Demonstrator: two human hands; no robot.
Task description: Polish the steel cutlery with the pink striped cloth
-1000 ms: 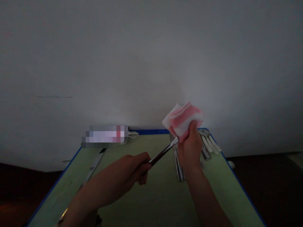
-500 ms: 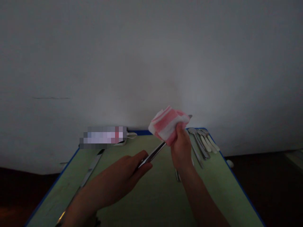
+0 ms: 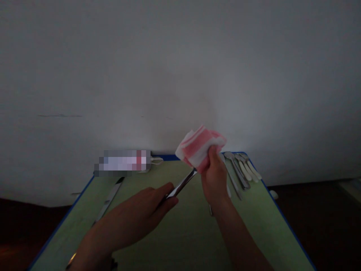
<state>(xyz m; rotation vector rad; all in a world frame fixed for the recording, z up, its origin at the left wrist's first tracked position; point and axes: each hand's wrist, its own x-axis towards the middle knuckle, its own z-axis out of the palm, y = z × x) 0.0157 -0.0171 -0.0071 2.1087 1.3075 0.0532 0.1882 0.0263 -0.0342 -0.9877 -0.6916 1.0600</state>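
Observation:
My left hand (image 3: 152, 205) is closed round the handle of a long metal utensil (image 3: 182, 184) that slants up to the right. Its far end goes into a pink and white cloth (image 3: 199, 146), which my right hand (image 3: 214, 177) grips, wrapped round the utensil's tip. Both hands hover above a green table (image 3: 183, 233) with a blue edge. The utensil's head is hidden inside the cloth.
Several spoons and other cutlery (image 3: 242, 169) lie at the table's far right corner. A knife (image 3: 108, 199) lies along the left edge. A blurred-out object (image 3: 122, 163) with a white cable sits at the far edge by the pale wall.
My right hand with the cloth has moved left and slightly down along the utensil, toward my left hand. The left hand has stayed almost still.

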